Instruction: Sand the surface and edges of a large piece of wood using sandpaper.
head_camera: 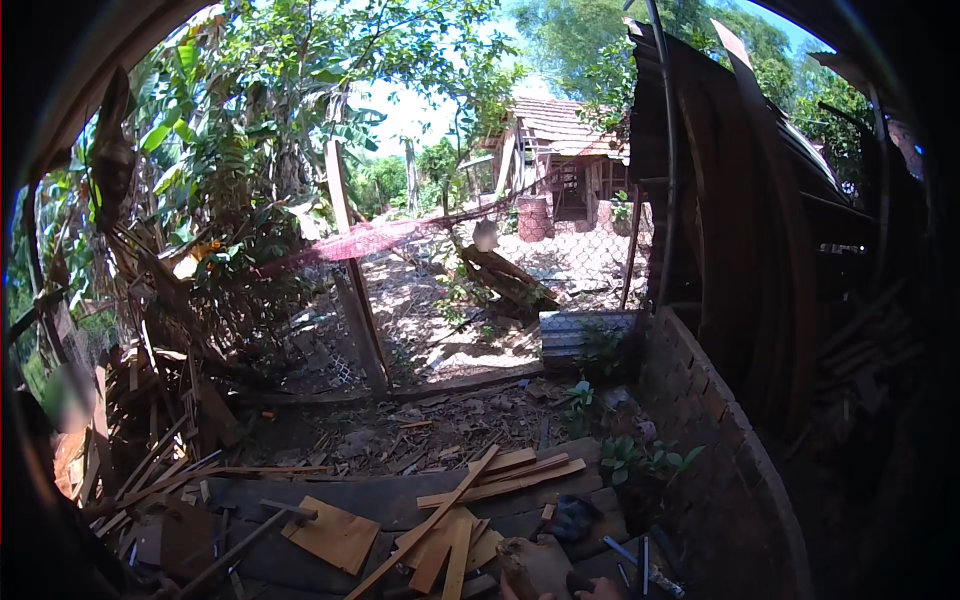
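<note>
At the bottom edge, fingers of my left hand (510, 591) grip the lower end of a rough wooden block (536, 564). My right hand (598, 589), largely cut off by the frame, is at the block's lower right, beside a small dark object (577, 582); its hold is unclear. Left of the block, thin boards and a long wooden strip (426, 525) lie across a dark plank surface (397, 491). Farther left, a square board (331, 534) lies by a hammer (289, 510), whose handle runs down to a hand at the lower left, apparently another person's.
Wood strips (502, 484) lie at the back of the planks. Metal tools (645, 562) and a dark cloth or bag (574, 517) are at right, beside a low brick wall (739, 442). Another person (69, 450) is at the left edge. Beyond stands a wire fence (592, 262).
</note>
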Demonstrator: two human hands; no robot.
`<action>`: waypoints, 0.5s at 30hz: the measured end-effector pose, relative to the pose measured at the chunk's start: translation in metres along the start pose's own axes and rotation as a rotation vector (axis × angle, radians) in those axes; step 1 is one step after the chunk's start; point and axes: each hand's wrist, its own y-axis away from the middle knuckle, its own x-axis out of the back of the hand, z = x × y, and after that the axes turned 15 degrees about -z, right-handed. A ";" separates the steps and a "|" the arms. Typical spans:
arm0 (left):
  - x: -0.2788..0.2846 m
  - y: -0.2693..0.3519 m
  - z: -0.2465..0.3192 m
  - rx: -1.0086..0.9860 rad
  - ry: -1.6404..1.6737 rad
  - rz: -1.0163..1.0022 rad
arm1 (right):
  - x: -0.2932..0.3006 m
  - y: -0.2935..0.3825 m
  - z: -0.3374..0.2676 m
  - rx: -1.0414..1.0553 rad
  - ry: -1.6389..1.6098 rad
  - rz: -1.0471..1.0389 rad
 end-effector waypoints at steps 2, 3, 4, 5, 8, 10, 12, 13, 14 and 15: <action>-0.005 -0.001 0.008 -0.013 0.048 0.014 | 0.007 0.028 -0.067 0.152 0.128 0.073; -0.006 0.000 0.011 0.068 0.036 0.010 | 0.012 0.044 -0.091 0.144 0.108 0.085; -0.007 -0.001 0.012 0.152 0.022 0.007 | 0.017 0.053 -0.106 0.089 0.115 0.057; -0.008 -0.001 0.012 0.164 0.002 -0.004 | 0.018 0.056 -0.111 0.036 0.123 0.027; -0.004 0.001 0.006 0.056 0.030 0.017 | 0.008 0.031 -0.055 0.018 0.058 0.050; 0.002 0.000 0.001 0.026 -0.056 0.020 | -0.011 -0.008 0.018 -0.046 0.080 0.042; 0.007 -0.002 -0.005 0.059 -0.050 0.031 | -0.024 -0.037 0.093 -0.164 0.066 0.026; 0.009 -0.001 -0.009 0.095 -0.037 0.030 | -0.030 -0.048 0.119 -0.214 0.014 0.025; 0.013 -0.006 -0.010 -0.005 -0.176 0.000 | -0.034 -0.056 0.131 -0.202 0.014 0.018; 0.014 -0.006 -0.015 -0.018 -0.173 0.006 | -0.036 -0.057 0.131 -0.297 0.058 0.020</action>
